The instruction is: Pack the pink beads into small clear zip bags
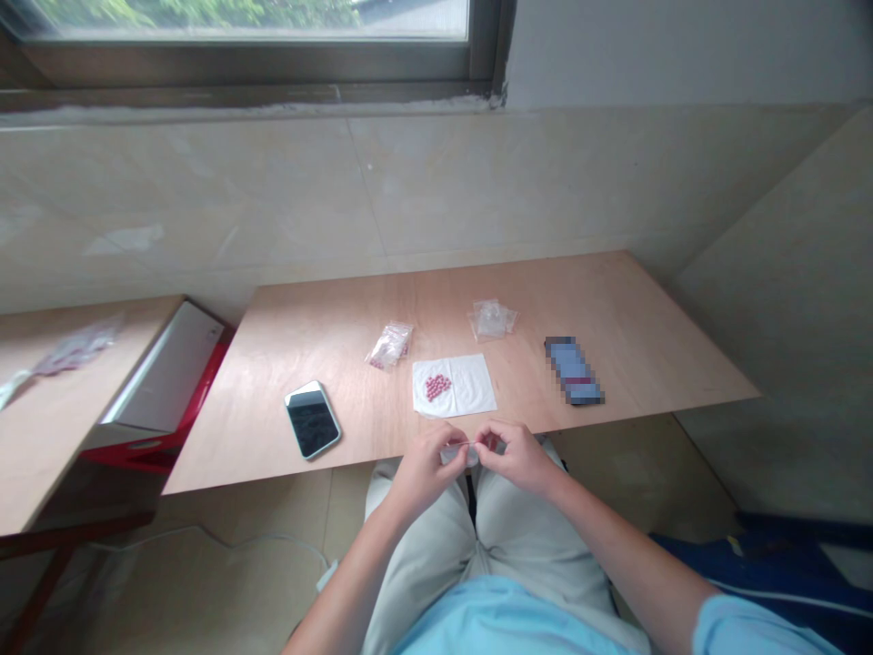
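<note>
At the table's near edge, above my lap, my left hand (435,462) and my right hand (513,455) meet with their fingertips almost touching. Both are pinched closed. A thin thread (458,444) runs between the fingertips; its ends are hidden, and whether a bead is on it is too small to tell. Just beyond the hands, a white tissue (469,382) lies flat, with a cluster of small pink-red beads (437,387) on its left half.
Behind the tissue lie a clear bag with pink bits (391,346) and some clear plastic bags (493,319). One phone (313,420) is at left, another phone (574,371) at right, on the wooden table (614,300). A second table (61,400) stands left.
</note>
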Action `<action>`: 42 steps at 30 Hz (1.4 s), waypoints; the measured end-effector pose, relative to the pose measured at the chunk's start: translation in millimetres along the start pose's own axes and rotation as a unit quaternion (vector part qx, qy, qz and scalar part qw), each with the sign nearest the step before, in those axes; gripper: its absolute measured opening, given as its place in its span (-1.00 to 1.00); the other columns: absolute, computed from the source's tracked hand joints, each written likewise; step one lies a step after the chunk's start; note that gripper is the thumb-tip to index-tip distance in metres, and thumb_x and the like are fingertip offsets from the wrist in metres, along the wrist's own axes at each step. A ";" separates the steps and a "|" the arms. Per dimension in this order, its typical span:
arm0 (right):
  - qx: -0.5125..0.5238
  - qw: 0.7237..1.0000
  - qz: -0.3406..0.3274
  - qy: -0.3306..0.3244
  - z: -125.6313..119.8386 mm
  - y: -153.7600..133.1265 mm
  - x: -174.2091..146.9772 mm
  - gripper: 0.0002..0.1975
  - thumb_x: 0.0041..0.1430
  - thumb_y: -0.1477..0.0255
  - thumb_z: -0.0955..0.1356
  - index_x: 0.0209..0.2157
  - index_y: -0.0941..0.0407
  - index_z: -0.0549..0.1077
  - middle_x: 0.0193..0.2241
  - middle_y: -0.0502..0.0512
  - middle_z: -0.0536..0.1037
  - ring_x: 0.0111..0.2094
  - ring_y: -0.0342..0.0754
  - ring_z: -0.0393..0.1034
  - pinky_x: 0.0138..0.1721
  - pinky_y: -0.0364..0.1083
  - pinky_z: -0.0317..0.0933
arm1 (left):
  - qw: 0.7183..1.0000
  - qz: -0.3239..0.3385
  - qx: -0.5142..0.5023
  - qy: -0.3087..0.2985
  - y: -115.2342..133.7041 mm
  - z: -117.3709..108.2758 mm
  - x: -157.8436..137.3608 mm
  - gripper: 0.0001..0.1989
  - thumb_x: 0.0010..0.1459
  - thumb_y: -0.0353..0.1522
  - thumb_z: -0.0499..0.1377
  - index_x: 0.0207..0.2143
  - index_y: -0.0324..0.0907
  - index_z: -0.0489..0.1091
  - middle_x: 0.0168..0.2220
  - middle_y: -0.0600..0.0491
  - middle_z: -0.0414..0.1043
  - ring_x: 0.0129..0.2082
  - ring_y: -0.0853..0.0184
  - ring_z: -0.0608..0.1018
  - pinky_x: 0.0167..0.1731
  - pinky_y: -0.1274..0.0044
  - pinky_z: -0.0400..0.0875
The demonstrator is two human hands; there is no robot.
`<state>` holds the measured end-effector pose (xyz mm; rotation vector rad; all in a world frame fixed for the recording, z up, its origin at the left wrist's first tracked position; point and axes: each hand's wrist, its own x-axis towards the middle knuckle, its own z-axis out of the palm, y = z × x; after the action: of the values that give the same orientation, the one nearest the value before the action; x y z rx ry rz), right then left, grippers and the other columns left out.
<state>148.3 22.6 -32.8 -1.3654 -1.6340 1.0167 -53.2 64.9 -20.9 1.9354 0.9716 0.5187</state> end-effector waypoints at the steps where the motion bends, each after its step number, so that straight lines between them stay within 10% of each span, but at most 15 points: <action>1: -0.001 1.000 0.000 0.000 0.3 0.3 0.0 -0.93 0.18 0.51 0.35 -0.38 0.11 0.48 -0.45 -0.01 0.53 -0.41 -0.10 0.40 -0.35 -0.15 0.26 | 1.000 -0.001 -0.001 -0.001 0.1 0.0 -0.1 -0.87 0.29 -0.33 0.13 -0.26 -0.17 0.46 -0.26 0.01 0.52 -0.22 0.30 0.54 -0.31 0.55 0.37; 42: -0.031 0.999 -0.025 0.011 0.7 5.3 -1.9 -0.92 0.20 0.47 0.35 -0.37 0.10 0.48 -0.45 0.00 0.52 -0.41 -0.08 0.41 -0.35 -0.13 0.27 | 0.999 0.033 0.007 0.036 -0.9 -2.1 -2.0 -0.90 0.26 -0.38 0.16 -0.29 -0.16 0.48 -0.27 0.02 0.47 -0.24 0.31 0.50 -0.21 0.50 0.38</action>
<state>149.9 21.2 -38.0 -1.3650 -1.6883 0.9248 -56.2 64.7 -20.5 1.9783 0.9604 0.6250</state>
